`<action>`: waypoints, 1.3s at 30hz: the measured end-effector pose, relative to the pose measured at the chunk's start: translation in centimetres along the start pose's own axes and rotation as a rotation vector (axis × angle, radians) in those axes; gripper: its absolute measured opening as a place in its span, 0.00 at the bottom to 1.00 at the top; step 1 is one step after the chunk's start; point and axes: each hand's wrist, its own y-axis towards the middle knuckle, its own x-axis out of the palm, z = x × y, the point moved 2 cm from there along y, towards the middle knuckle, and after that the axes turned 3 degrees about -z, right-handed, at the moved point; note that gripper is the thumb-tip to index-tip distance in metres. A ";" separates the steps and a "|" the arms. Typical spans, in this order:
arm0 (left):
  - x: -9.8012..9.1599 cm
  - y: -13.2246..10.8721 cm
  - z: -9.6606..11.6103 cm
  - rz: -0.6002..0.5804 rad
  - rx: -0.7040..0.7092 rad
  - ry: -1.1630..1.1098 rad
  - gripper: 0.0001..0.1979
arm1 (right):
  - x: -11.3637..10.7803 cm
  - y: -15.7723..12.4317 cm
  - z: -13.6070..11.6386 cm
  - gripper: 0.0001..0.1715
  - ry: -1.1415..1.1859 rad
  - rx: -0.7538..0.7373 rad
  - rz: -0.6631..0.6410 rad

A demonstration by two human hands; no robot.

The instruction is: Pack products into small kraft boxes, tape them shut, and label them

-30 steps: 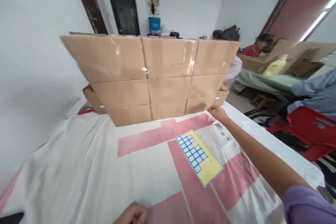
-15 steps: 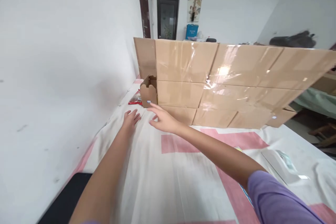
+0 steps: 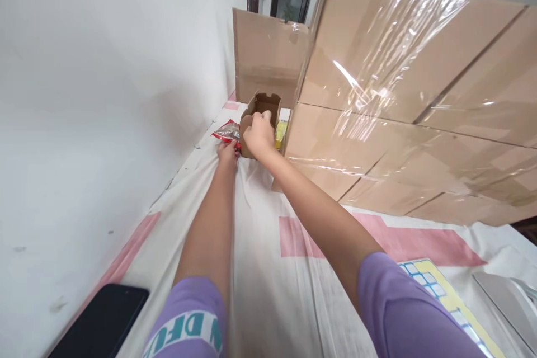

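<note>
A small open cardboard box [image 3: 263, 105] stands on the white-and-pink cloth [image 3: 260, 268] beside a tall stack of taped cardboard boxes [image 3: 403, 100]. My right hand [image 3: 258, 134] is closed on the small box's near wall. My left hand [image 3: 227, 151] reaches beside it, fingers closed on a red snack packet [image 3: 226, 131] lying next to the box. Something yellow [image 3: 280, 131] shows between the small box and the stack.
A white wall [image 3: 104, 95] runs close along the left. A black phone [image 3: 98, 321] lies at the near left. A yellow sheet of blue stickers [image 3: 436, 285] and a grey flat item [image 3: 507, 296] lie at the near right. Another box [image 3: 264, 56] stands behind.
My view has swung left and come closer. Both hands reached forward: the right went from open in the air to gripping the small box, the left from flat on the cloth to the red packet.
</note>
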 end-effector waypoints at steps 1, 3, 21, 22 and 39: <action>-0.1 -0.5 0.0 0.057 0.040 0.060 0.20 | 0.1 -0.4 0.0 0.12 -0.029 -0.031 -0.008; -0.3 -2.0 0.7 0.163 0.134 0.191 0.20 | 0.4 -1.4 -0.3 0.10 -0.054 -0.100 -0.045; -11.2 -39.3 17.8 0.394 0.591 0.462 0.11 | -21.1 -30.5 3.1 0.10 0.311 -0.493 -0.071; -10.8 -40.9 18.9 0.392 0.619 0.454 0.12 | -22.4 -32.0 3.9 0.10 0.306 -0.489 -0.084; -0.2 -47.8 22.1 -0.771 0.277 0.744 0.18 | -29.3 -45.8 12.1 0.20 0.723 -0.480 -0.068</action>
